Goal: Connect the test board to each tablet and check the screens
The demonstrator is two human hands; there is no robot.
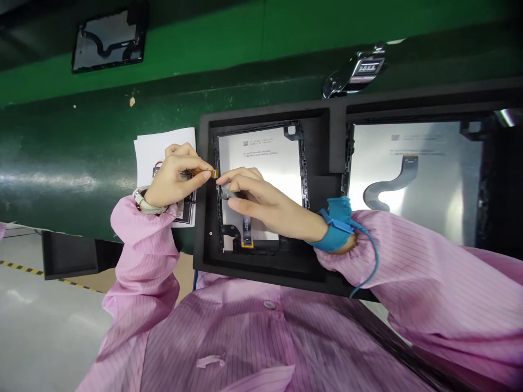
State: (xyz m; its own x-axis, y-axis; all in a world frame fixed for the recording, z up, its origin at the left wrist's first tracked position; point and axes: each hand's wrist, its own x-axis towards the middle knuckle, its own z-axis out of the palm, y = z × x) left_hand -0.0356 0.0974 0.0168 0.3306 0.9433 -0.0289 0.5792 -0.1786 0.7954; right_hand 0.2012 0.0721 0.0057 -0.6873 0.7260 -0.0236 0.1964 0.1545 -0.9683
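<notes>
Nearest of all hung the pink striped sleeves, the right wrist wrapped in a blue strap (337, 228) with a cord trailing off it. Just beyond, the right hand (261, 204) lay over the open tablet frame (261, 188) seated in the black foam tray (267, 261), its fingers closed around a small grey tool (227, 191) near the frame's left edge. To the left, the left hand (174, 177) pinched an orange flex cable (204, 172) between thumb and forefinger, the cable's tip right at the frame's left edge, almost meeting the tool. Under that hand lay a white sheet (157, 147). Right of the frame sat a second panel (412, 174). Farther off ran the green surface (81, 158).
</notes>
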